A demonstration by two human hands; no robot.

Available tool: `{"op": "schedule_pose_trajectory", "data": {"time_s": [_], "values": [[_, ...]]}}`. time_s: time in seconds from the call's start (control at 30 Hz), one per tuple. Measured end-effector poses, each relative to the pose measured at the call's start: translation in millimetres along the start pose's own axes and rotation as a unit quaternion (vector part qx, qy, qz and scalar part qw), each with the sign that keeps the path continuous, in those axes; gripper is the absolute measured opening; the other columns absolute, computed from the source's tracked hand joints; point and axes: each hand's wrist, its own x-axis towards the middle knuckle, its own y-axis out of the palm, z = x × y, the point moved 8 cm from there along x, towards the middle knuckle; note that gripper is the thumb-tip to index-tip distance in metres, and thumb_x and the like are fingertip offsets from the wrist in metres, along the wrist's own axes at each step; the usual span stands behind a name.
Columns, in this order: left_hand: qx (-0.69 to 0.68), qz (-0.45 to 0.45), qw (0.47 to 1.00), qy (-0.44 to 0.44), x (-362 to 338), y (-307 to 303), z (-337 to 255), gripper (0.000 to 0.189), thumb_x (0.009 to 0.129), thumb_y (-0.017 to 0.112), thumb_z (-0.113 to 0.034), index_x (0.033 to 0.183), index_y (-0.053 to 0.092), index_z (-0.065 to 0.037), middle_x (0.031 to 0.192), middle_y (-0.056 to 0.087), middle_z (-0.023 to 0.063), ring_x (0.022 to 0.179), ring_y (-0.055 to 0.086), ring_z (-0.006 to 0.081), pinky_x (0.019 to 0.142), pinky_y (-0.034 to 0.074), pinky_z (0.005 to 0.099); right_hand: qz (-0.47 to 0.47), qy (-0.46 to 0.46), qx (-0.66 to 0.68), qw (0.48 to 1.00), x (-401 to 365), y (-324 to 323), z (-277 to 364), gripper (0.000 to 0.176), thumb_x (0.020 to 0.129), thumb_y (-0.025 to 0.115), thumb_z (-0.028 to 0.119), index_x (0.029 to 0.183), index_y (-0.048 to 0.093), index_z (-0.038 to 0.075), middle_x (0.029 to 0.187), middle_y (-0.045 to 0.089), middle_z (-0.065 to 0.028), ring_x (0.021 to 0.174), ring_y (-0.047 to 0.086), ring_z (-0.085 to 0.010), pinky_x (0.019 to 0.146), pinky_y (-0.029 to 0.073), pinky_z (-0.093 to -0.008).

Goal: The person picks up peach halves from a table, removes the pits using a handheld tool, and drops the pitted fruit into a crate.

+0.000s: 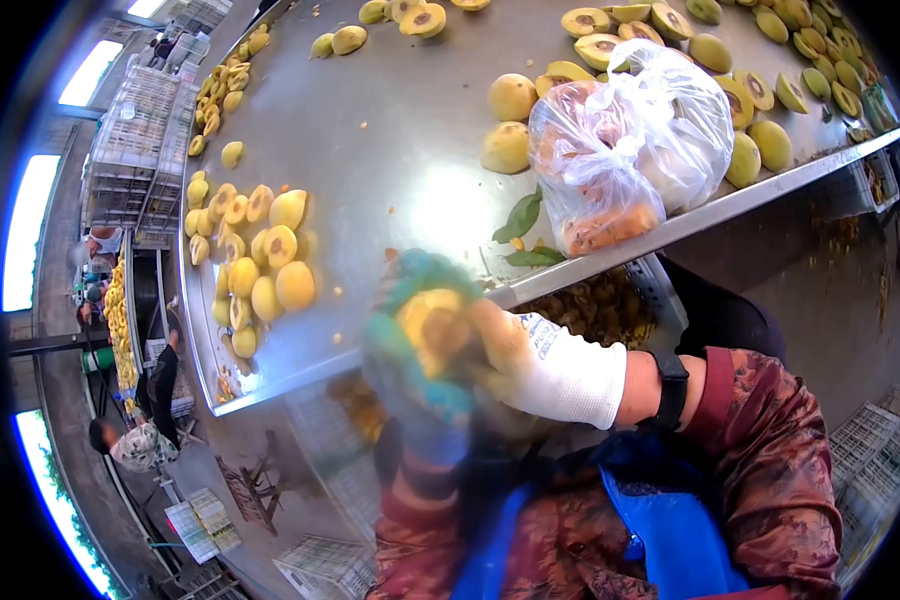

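Observation:
My left hand [388, 340], in a teal and green glove smeared by motion, is wrapped round a yellow peach half [432, 308] with a brown centre. My right hand [530, 365], in a white knitted glove, is closed against the peach half's right side. Its fingertips are blurred, and whatever they hold is hidden. Both hands are just off the near edge of the metal table [370, 180]. To their left on the table sits a group of yellow peach halves [280, 245], some cut side up.
Clear plastic bags [630, 150] with orange contents lie at the table's right edge, beside green leaves [520, 218]. More peach halves [610, 30] are behind them. A crate of dark pieces [595, 310] stands below. Stacked crates [135, 150] and another person [142, 445] are at left.

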Motion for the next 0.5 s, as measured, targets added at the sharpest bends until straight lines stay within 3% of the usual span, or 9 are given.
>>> {"op": "schedule_pose_trajectory", "data": {"time_s": [0.07,0.13,0.2,0.3,0.4,0.5], "values": [[0.072,0.029,0.996,0.033,6,1,0,0.047,0.1,0.044,-0.026,0.131,0.044,0.01,0.125,0.054,0.0226,0.108,0.056,0.0348,0.095,0.044,0.0407,0.043,0.092,0.014,0.995,-3,2,-7,0.037,0.086,0.06,0.013,0.113,0.041,-0.004,0.079,0.057,-0.025,0.072,0.058,-0.0437,0.062,0.046,-0.0483],[-0.005,0.058,0.998,0.033,13,8,-2,0.043,0.099,0.047,-0.025,0.125,0.049,0.009,0.12,0.058,0.0204,0.104,0.059,0.0303,0.091,0.046,0.0375,0.085,0.167,0.022,0.982,-7,2,-7,0.041,0.087,0.06,0.016,0.117,0.041,-0.005,0.081,0.058,-0.0262,0.073,0.059,-0.0441,0.062,0.046,-0.0482],[-0.19,0.078,0.979,-0.013,26,15,-18,0.041,0.098,0.048,-0.027,0.117,0.055,0.008,0.114,0.061,0.0179,0.1,0.06,0.0258,0.088,0.048,0.0345,0.124,0.223,0.023,0.967,-13,0,-6,0.046,0.089,0.059,0.019,0.121,0.04,-0.007,0.083,0.059,-0.0273,0.075,0.06,-0.0442,0.063,0.047,-0.0479],[-0.345,0.089,0.92,-0.161,32,24,-11,0.039,0.096,0.051,-0.03,0.106,0.06,0.006,0.106,0.065,0.0147,0.096,0.06,0.0209,0.084,0.049,0.0319,0.121,0.172,0.033,0.977,-16,3,-6,0.052,0.091,0.058,0.025,0.124,0.038,-0.01,0.084,0.06,-0.0284,0.078,0.062,-0.0437,0.065,0.048,-0.048],[-0.351,0.148,0.908,-0.177,33,28,6,0.043,0.097,0.054,-0.034,0.108,0.061,0.007,0.104,0.067,0.0178,0.095,0.066,0.0267,0.091,0.051,0.0367,0.124,0.189,0.053,0.973,-21,9,-11,0.054,0.092,0.057,0.028,0.123,0.038,-0.012,0.084,0.06,-0.0297,0.077,0.062,-0.0446,0.064,0.049,-0.0478],[-0.325,0.214,0.888,-0.246,32,29,10,0.04,0.093,0.059,-0.029,0.108,0.062,0.007,0.106,0.066,0.0187,0.097,0.066,0.0269,0.091,0.052,0.0383,0.155,0.251,0.084,0.952,-28,17,-15,0.055,0.092,0.056,0.028,0.123,0.037,-0.013,0.084,0.06,-0.0319,0.076,0.062,-0.0456,0.064,0.049,-0.049]]}}
